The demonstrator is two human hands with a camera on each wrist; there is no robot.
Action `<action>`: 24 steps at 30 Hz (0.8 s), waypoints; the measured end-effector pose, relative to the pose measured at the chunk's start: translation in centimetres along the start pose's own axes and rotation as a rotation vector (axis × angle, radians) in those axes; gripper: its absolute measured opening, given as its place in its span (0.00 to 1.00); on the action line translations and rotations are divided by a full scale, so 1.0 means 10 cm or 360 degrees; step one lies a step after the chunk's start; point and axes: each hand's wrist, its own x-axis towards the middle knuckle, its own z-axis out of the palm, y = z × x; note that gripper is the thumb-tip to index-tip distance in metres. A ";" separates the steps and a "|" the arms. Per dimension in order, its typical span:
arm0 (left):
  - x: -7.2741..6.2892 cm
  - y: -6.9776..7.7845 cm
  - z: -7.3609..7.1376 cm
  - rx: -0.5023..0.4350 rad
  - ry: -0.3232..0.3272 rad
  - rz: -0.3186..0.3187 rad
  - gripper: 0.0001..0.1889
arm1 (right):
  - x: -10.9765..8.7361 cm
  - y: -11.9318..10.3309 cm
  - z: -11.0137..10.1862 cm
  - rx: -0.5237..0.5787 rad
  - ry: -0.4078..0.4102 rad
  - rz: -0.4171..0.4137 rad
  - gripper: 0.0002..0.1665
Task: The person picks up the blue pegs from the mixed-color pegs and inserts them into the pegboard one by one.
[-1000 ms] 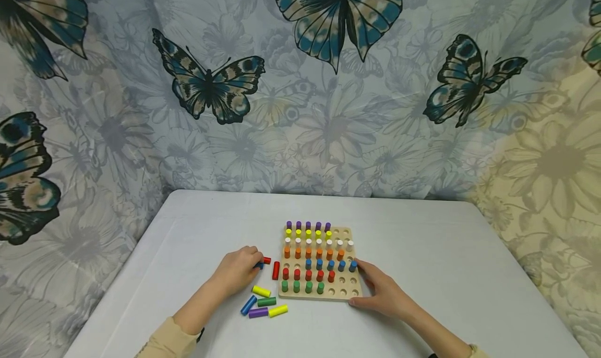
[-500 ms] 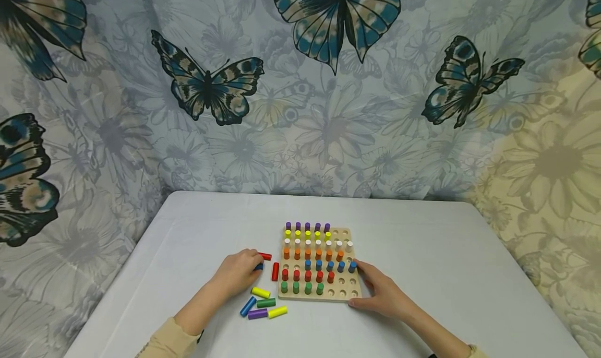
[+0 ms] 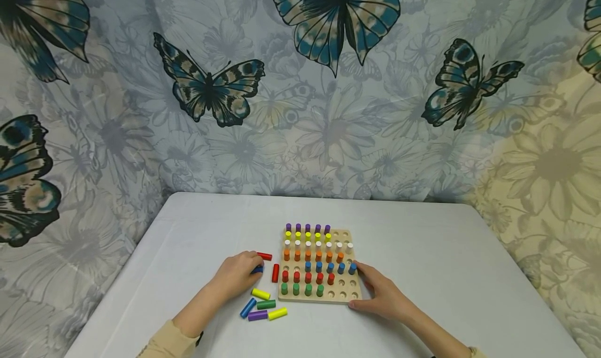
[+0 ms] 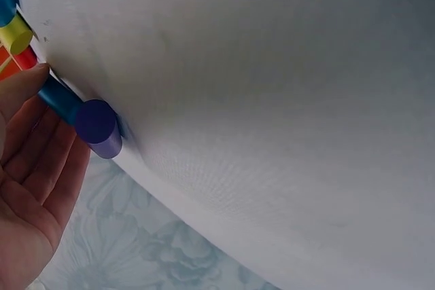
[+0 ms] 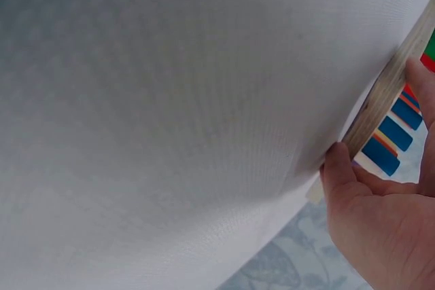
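Note:
A wooden pegboard [image 3: 345, 295] lies on the table, with upright pegs in purple, yellow, white, orange, blue, red and green rows. To its left, my left hand [image 3: 237, 273] pinches a blue peg [image 4: 62, 101] between thumb and fingers, low over the tabletop. Only the end of that peg shows in the head view. A red peg [image 3: 265, 256] lies by the fingertips, and another red peg [image 3: 275, 273] lies between hand and board. My right hand [image 3: 386, 294] holds the board's right side, thumb at the near corner and fingers along the edge by the blue row.
Loose pegs lie left of the board and in front of my left hand: yellow [image 3: 261, 294], green [image 3: 266, 305], blue [image 3: 248, 308], purple [image 3: 257, 315] and yellow [image 3: 277, 313]. The white table [image 3: 422, 243] meets a butterfly-patterned wall covering [image 3: 328, 149].
The red peg by my left fingertips has shifted slightly back and to the left. My left hand has barely moved. My right hand stays on the board.

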 end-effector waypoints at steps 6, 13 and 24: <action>-0.02 -0.01 -0.01 -0.0096 -0.0003 -0.0085 0.07 | 0.00 0.01 0.00 -0.0002 0.0003 -0.0006 0.59; -0.05 0.00 -0.01 -0.0264 -0.0012 -0.0138 0.08 | 0.00 0.01 0.00 -0.0006 0.0002 0.0004 0.60; -0.05 0.00 -0.03 -0.0413 -0.0001 -0.0146 0.10 | -0.01 0.03 0.00 -0.0009 0.0005 0.0011 0.59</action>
